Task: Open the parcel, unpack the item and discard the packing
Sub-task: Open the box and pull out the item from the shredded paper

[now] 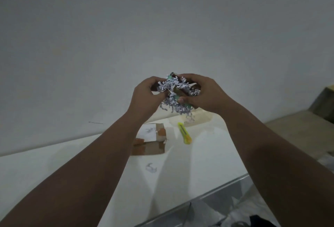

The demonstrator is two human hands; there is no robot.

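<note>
Both hands are raised above the white table (180,163), holding a tangle of shredded white paper packing (173,91). My left hand (146,96) pinches the shreds on the left. My right hand (200,92) grips the bundle, with green and brownish parts of an item (180,91) showing among the shreds; what it is cannot be told. An opened brown cardboard box (151,141) lies flat on the table below my left forearm, with orange tape on its flaps.
A yellow-green utility knife (184,133) lies on the table right of the box. A loose paper shred (151,168) lies nearer me. A pale cardboard piece (198,118) sits under my right hand. The table's front edge (207,192) runs at lower right, a wall behind.
</note>
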